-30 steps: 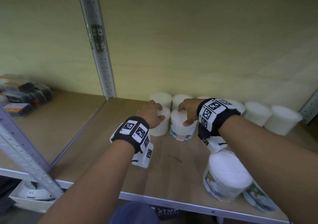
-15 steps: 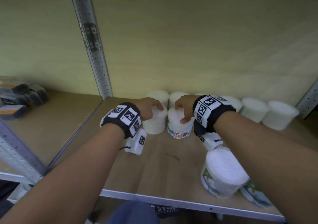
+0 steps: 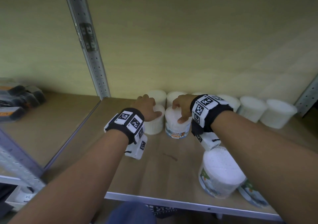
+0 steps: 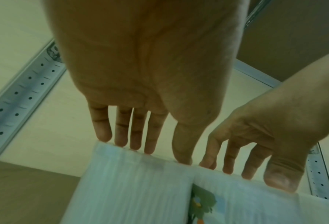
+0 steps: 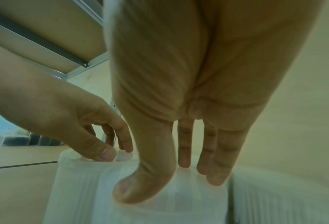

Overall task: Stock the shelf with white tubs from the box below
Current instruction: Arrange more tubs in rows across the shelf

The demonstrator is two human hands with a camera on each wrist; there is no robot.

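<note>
Two small white tubs stand side by side on the wooden shelf (image 3: 172,172), in front of the back row. My left hand (image 3: 148,106) is curled over the top of the plain left tub (image 3: 154,127), thumb and fingertips on its lid rim (image 4: 131,189). My right hand (image 3: 180,106) grips the right tub (image 3: 177,129), labelled "Cotton Buds", from above. Its thumb lies down the near side and its fingers reach over the far edge (image 5: 165,178). Both tubs rest on the shelf board.
Several more white tubs (image 3: 251,108) line the back wall. A larger tub (image 3: 220,172) stands at the front right, with another (image 3: 253,196) beside it at the edge. A perforated metal upright (image 3: 86,43) divides off the left bay, which holds dark packs (image 3: 17,99).
Both hands have stayed on top of the same two tubs. The head view has shifted slightly; the tubs show no clear movement.
</note>
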